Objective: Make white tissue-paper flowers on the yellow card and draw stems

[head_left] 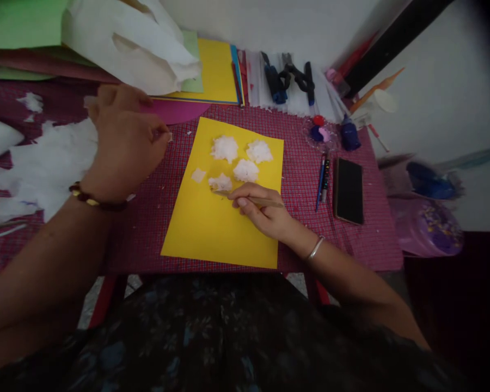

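Note:
On the checked cloth lies a yellow sheet (222,228) bearing several white crumpled paper tufts (245,170) and a small pale scrap (198,175). My right hand (261,209) pinches a thin wooden stick (266,202), whose tip touches the lowest tuft (221,183). Left of the sheet, my left hand (128,141) is raised over the cloth, with thumb and fingertip pinched on a tiny white paper bit (170,137). Its other fingers are bent near a pile of torn white paper (59,158).
Coloured sheets (216,71) and crumpled white paper (142,54) lie at the back. Scissors (298,73), a paint palette (320,133), a blue bottle (350,133), pens (323,179) and a black phone (348,190) are on the right. A pink tub (427,228) stands beyond the table's right edge.

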